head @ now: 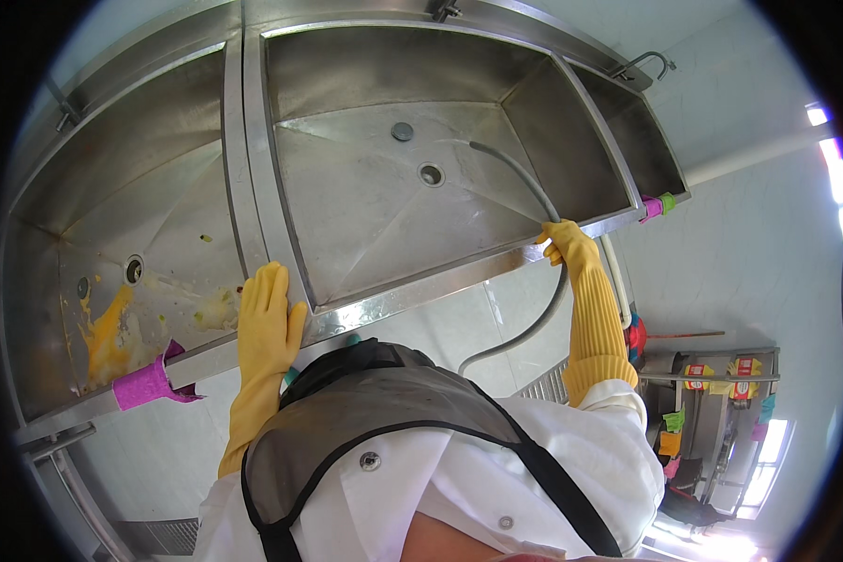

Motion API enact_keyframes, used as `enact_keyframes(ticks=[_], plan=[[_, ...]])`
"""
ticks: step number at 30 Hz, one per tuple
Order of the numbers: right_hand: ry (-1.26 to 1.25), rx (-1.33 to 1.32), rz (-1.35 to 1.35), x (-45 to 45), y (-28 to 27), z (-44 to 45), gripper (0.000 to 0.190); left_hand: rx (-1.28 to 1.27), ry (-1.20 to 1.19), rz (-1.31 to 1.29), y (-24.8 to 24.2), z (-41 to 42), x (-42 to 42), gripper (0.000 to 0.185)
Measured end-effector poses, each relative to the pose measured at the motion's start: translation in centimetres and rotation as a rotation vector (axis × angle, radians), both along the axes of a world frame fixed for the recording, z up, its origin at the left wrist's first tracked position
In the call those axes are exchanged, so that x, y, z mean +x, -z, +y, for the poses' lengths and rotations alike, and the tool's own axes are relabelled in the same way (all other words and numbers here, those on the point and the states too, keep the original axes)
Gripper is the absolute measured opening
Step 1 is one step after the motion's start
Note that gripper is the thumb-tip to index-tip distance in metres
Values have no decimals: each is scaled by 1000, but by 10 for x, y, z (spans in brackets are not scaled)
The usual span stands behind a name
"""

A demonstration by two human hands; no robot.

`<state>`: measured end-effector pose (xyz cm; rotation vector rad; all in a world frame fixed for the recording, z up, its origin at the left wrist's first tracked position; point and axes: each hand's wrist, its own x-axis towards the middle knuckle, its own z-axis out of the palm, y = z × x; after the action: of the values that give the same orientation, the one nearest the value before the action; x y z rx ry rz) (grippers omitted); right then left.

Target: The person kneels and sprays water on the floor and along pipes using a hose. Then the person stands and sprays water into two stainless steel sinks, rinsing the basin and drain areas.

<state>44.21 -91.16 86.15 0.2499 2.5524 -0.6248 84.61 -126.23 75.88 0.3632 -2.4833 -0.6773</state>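
My right hand (567, 242), in a yellow rubber glove, grips a grey hose (523, 175) at the front rim of the large stainless steel sink (386, 190). The hose end lies inside that basin, where water seems to run out near the round drain (431, 174) and a dark drain plug (402, 131). From my glove the hose hangs down towards the floor. My left hand (268, 309), gloved alike, rests flat with fingers straight on the steel edge between two basins. It holds nothing.
Yellow and pale food residue (109, 337) lies in the left basin (154, 168). Magenta cloth (144, 383) is draped over its front rim. Magenta and green cloths (657, 206) hang at the right rim. A steel rack (709, 378) with gloves and cloths stands at the right.
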Motion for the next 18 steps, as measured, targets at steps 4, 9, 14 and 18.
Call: enact_keyframes(ticks=[4, 9, 14, 18], plan=[[2, 0, 5, 0, 0, 1, 35, 0, 1, 3, 0, 0, 0, 52], [-33, 63, -12, 3, -4, 11, 36, 1, 5, 1, -2, -1, 1, 53], [14, 58, -35, -4, -15, 34, 36, 10, -15, -29, 2, 1, 1, 54], [54, 40, 64, -1, -19, 22, 33, 17, -12, -45, 5, 0, 2, 55]])
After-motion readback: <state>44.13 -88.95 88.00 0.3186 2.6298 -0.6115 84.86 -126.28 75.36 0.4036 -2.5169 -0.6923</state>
